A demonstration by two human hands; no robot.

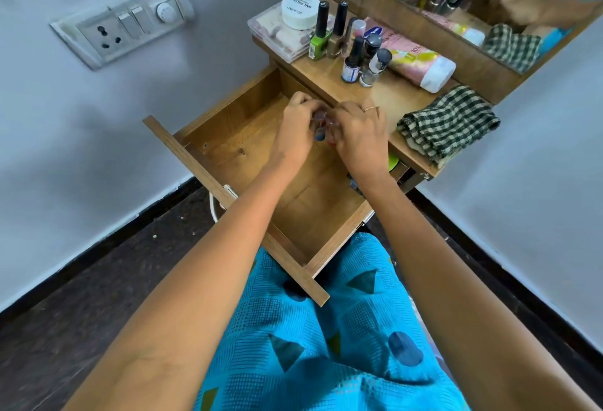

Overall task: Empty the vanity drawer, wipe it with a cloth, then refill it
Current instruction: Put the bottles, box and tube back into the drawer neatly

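Wooden vanity top (385,94) is sitting in a pale-walled corner, drawer (228,107) pulled out over the lap. Fingers (306,103) of both hands are curling round a cluster of small bottles (321,131), blurred, with red and blue showing. Left hand (298,129) and right hand (357,136) are meeting above the drawer's back half. Drawer floor is showing mostly bare; something green (393,162) is sitting at its right edge. Emptying looks nearly done: nail polish bottles (352,48), white tub (299,9) and pink bottle (417,61) are up top. Checked cloth (448,123) is lying folded; wipe and refill probably pending.
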